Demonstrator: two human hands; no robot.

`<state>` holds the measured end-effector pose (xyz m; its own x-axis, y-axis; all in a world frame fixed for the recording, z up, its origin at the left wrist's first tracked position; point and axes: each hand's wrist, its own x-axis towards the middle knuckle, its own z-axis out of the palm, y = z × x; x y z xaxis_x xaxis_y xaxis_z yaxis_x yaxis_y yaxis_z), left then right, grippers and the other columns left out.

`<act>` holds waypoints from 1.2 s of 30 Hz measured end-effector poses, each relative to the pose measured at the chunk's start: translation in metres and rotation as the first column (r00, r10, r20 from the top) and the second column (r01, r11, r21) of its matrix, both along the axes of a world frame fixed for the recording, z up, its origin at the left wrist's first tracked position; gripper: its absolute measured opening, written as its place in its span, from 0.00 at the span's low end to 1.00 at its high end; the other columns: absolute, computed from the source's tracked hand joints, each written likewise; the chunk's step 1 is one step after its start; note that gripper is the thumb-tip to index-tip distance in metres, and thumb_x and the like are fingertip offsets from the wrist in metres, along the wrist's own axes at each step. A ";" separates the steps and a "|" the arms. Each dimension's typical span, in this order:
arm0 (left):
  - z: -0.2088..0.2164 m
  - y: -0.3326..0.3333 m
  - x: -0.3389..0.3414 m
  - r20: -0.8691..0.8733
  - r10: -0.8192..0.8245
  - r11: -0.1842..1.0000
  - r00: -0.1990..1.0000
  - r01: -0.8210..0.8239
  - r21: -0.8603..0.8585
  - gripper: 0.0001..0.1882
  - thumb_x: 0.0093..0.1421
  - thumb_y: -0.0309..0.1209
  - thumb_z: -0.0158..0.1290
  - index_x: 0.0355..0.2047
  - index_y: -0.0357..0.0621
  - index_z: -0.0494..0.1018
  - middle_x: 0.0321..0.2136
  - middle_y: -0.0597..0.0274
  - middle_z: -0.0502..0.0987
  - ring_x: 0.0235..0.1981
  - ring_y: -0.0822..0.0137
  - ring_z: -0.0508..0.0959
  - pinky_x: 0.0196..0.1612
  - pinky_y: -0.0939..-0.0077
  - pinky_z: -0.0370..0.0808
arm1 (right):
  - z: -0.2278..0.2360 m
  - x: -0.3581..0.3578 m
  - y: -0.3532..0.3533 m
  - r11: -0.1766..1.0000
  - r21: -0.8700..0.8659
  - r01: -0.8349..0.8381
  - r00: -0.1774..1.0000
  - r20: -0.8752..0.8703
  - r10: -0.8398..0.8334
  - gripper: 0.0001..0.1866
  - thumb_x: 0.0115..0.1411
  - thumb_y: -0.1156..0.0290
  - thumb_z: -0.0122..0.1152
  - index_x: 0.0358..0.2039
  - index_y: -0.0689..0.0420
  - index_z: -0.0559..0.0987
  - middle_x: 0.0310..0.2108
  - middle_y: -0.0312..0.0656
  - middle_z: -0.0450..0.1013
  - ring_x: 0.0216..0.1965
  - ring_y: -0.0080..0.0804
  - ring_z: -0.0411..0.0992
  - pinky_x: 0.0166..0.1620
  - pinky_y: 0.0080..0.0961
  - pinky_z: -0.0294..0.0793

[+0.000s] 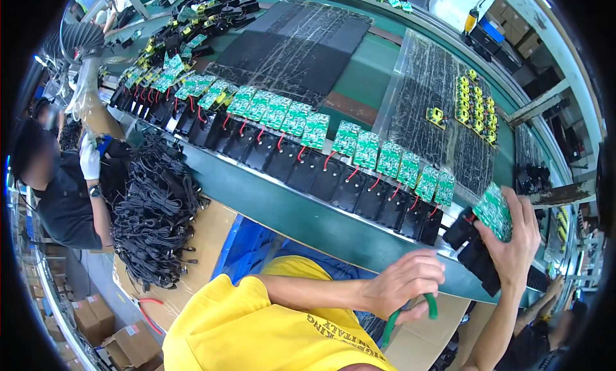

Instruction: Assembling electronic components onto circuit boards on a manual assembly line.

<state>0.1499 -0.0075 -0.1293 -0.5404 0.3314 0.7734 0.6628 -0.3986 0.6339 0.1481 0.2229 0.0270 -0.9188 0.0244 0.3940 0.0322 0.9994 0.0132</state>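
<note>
My right hand [515,239] is closed on a green circuit board [493,212], held by its edges and tilted up at the right end of the row. Black housings [467,239] lie just below and beside that board. My left hand [404,284] is wrapped round a green-handled hand tool [389,329], like pliers; two curved grips show and its jaws are hidden. Left of both hands runs a long row of black housings [324,177] on the bench edge. Red wires join them to upright green boards [315,131].
A dark mat [423,76] carries small yellow-topped parts [475,108]. Another dark mat [289,47] lies left of it. Black parts are heaped at the far left. Bundled black cables [154,210] sit on cardboard beside me. Co-workers are at the left [64,191] and lower right.
</note>
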 end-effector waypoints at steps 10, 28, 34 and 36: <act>0.013 -0.064 0.005 0.043 0.072 0.960 0.997 -0.081 0.267 0.21 0.60 0.25 0.64 0.53 0.46 0.75 0.53 0.55 0.82 0.54 0.50 0.83 0.64 0.50 0.82 | -0.029 -0.154 -0.229 0.928 -0.253 -0.274 0.958 -0.159 0.240 0.31 0.64 0.46 0.83 0.60 0.52 0.88 0.45 0.40 0.83 0.41 0.45 0.83 0.47 0.40 0.83; 0.021 -0.132 -0.066 0.259 0.426 0.839 0.867 -0.486 0.246 0.16 0.58 0.25 0.58 0.48 0.46 0.72 0.49 0.53 0.80 0.46 0.55 0.79 0.56 0.59 0.78 | -0.110 -0.259 -0.332 0.889 -0.202 -0.410 0.898 -0.260 0.355 0.41 0.62 0.29 0.75 0.62 0.49 0.87 0.58 0.46 0.79 0.53 0.54 0.78 0.59 0.49 0.77; 0.002 -0.149 -0.103 0.011 0.704 0.710 0.710 -0.704 -0.020 0.17 0.62 0.24 0.56 0.51 0.45 0.70 0.48 0.51 0.81 0.50 0.53 0.78 0.65 0.53 0.74 | -0.072 -0.230 -0.284 0.824 -0.321 -0.468 0.866 -0.354 0.354 0.43 0.67 0.34 0.75 0.68 0.57 0.83 0.65 0.47 0.78 0.61 0.51 0.76 0.66 0.48 0.72; -0.006 -0.163 -0.111 -0.071 0.750 0.651 0.658 -0.753 -0.096 0.17 0.63 0.24 0.57 0.51 0.45 0.70 0.50 0.51 0.82 0.52 0.52 0.80 0.68 0.51 0.72 | -0.037 -0.186 -0.228 0.750 -0.422 -0.508 0.861 -0.251 0.442 0.37 0.70 0.41 0.74 0.69 0.54 0.84 0.66 0.50 0.79 0.59 0.48 0.79 0.64 0.45 0.77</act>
